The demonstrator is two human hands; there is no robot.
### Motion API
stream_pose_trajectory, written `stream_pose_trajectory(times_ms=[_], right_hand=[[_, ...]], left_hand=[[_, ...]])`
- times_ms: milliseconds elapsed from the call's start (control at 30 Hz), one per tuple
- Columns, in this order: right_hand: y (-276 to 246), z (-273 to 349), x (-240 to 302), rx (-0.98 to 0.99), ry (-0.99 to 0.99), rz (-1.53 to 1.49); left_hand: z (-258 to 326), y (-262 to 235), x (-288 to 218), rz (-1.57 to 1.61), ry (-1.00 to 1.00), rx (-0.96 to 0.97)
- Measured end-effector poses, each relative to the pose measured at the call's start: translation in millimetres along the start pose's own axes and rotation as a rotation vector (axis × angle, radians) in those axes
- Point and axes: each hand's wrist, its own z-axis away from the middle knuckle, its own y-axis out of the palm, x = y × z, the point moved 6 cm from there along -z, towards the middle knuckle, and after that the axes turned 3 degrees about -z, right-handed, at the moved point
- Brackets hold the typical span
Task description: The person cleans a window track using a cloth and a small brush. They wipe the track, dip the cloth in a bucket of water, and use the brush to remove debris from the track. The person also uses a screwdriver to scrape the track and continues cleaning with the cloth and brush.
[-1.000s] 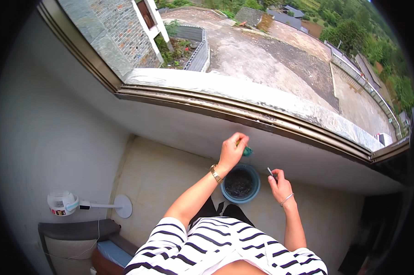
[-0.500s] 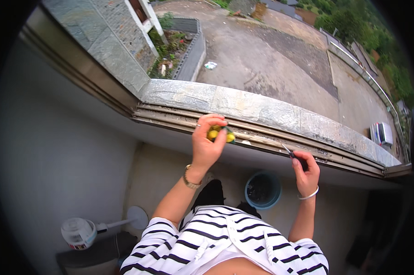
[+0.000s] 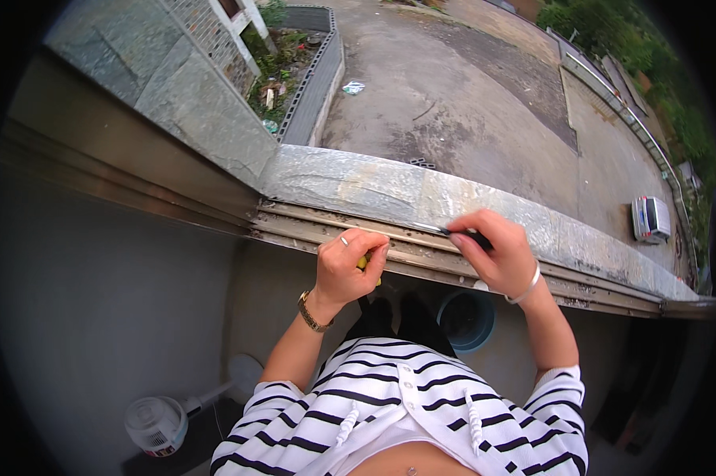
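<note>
While the right grip [image 3: 494, 252] clasps a slim dark-handled tool [image 3: 477, 237], its tip by the stone sill [image 3: 358, 178], the left grip [image 3: 346, 266] pinches a yellow scrubber [image 3: 363, 262] at the inner edge of the window track [image 3: 421, 257]; skidding on its dirt-specked metal could jab the left grip, and a loose pinch could let the scrubber fall.

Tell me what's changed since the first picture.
From near the bucket, the left hand moved up to the inner edge of the window track, the right hand over it with the slim black-handled tool. Nothing was taken up or let go; the left still holds the yellow item, the bucket stays below.
</note>
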Motion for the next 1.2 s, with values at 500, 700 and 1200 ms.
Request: stream_pose_trajectory(times_ms=[500,700,1200], right_hand=[[223.9,-167.2,4.1,0.46,-0.567,0.21],[197.9,-160.5,15.8,0.617,-0.532,0.248],[227.1,-162.2,9.4,0.514,-0.625,0.175]], left_hand=[[7.7,-18.1,21.9,-0.134,0.081,-0.149],[12.2,-19.7,24.7,-0.159,0.074,-0.191],[4.2,-16.4,24.0,-0.167,-0.01,-0.194]])
